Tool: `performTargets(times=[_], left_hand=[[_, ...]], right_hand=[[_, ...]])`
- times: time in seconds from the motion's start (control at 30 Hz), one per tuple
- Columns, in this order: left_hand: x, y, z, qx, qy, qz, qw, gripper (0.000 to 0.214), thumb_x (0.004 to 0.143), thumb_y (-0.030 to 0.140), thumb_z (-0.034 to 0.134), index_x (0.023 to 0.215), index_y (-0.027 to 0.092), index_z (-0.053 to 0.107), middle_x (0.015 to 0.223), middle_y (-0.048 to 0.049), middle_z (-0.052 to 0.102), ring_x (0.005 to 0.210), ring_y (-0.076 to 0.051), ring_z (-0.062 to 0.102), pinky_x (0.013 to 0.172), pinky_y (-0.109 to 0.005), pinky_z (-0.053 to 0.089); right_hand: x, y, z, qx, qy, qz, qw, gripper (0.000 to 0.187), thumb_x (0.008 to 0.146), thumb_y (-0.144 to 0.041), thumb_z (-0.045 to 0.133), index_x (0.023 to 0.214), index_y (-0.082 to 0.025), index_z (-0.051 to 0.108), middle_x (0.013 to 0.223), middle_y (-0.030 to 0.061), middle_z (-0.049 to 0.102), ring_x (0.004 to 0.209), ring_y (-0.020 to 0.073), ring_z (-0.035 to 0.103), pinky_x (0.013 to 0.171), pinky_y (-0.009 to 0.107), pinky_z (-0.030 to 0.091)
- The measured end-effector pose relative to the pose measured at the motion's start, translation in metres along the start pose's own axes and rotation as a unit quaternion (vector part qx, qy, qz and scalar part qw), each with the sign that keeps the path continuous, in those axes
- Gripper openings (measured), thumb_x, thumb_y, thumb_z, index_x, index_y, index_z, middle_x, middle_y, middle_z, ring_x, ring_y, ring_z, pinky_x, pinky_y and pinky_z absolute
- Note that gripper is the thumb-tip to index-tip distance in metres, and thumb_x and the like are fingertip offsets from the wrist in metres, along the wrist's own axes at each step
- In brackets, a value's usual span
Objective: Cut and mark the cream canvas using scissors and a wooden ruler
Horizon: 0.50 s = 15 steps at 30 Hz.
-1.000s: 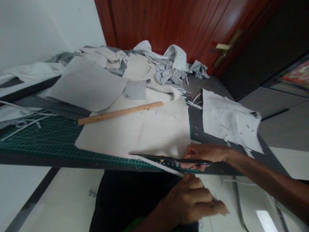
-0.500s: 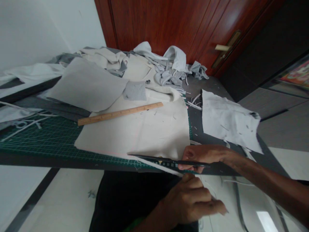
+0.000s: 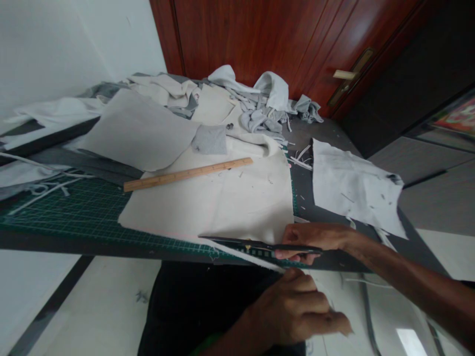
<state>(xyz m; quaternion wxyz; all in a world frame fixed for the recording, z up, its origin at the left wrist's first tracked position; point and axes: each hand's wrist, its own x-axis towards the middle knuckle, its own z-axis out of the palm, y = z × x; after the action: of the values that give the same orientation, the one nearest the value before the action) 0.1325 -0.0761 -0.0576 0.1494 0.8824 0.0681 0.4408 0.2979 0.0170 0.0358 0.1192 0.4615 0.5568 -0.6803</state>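
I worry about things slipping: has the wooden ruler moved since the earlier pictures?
No; judged against the green mat, the wooden ruler shows no visible shift either way.

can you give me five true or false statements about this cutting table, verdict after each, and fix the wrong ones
1. The right hand holds the scissors. True.

2. The left hand grips the wooden ruler. False: it holds one end of the narrow cloth strip, and the ruler lies across the large cream cloth.

3. A small grey patch lies on the far side of the ruler from the person. True.

4. The cutting mat is plain red. False: it is green with a grid of lines.

5. The white cloth at the right of the table lies on top of the cream cloth. False: the two lie apart.
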Motion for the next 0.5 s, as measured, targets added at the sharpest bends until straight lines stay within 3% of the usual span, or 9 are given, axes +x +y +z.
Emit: performTargets(times=[0.17, 0.37, 0.5], left_hand=[[0.0012, 0.0006, 0.0003, 0.004, -0.03, 0.004, 1.0, 0.019, 0.098, 0.03, 0.073, 0.117, 0.032, 0.077, 0.073, 0.0067, 0.058, 0.078, -0.011, 0.049, 0.081, -0.032, 0.035], [0.0021, 0.002, -0.0009, -0.009, 0.042, 0.009, 0.999, 0.013, 0.101, 0.028, 0.069, 0.111, 0.028, 0.078, 0.072, 0.0067, 0.059, 0.076, -0.01, 0.048, 0.082, -0.031, 0.037], [0.002, 0.0014, -0.0021, 0.0, -0.009, 0.011, 1.0, 0.016, 0.101, 0.028, 0.069, 0.115, 0.031, 0.077, 0.074, 0.0066, 0.06, 0.078, -0.01, 0.05, 0.081, -0.031, 0.038]], right_hand=[[0.0013, -0.0022, 0.0008, -0.025, 0.015, 0.024, 0.999, 0.06, 0.086, -0.071, 0.069, 0.064, -0.018, 0.054, 0.05, -0.0079, 0.044, 0.044, 0.0041, 0.033, 0.041, 0.018, 0.024], [0.0019, -0.0045, 0.0023, -0.007, 0.019, 0.002, 1.0, 0.058, 0.086, -0.068, 0.07, 0.064, -0.018, 0.054, 0.054, -0.0069, 0.047, 0.046, 0.0041, 0.037, 0.04, 0.017, 0.027], [0.001, -0.0031, 0.0012, 0.004, 0.019, -0.006, 1.0, 0.058, 0.086, -0.069, 0.07, 0.066, -0.017, 0.055, 0.057, -0.0067, 0.047, 0.048, 0.0042, 0.039, 0.042, 0.017, 0.028]])
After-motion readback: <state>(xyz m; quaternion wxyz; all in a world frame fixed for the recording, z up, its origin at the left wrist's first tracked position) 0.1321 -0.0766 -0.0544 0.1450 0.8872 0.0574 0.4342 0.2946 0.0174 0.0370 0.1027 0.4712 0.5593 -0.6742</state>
